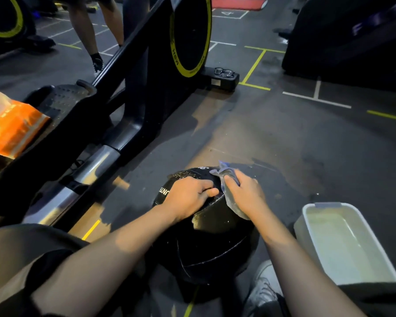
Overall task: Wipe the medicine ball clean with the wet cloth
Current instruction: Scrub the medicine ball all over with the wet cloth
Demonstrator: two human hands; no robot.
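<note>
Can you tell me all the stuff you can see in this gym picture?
medicine ball: one, black, on the floor between the person's knees
wet cloth: one, blue-grey, pressed on top of the ball
tub: one, white, on the floor right of the ball, with liquid inside
exercise machine: one, black with a yellow-ringed wheel, on the left
glasses: one pair, dark, on the machine's base
orange packet: one, at the left edge
another person's legs: behind the machine
floor: dark grey, yellow and white lines
left hand: steadying the ball
right hand: gripping the cloth
</note>
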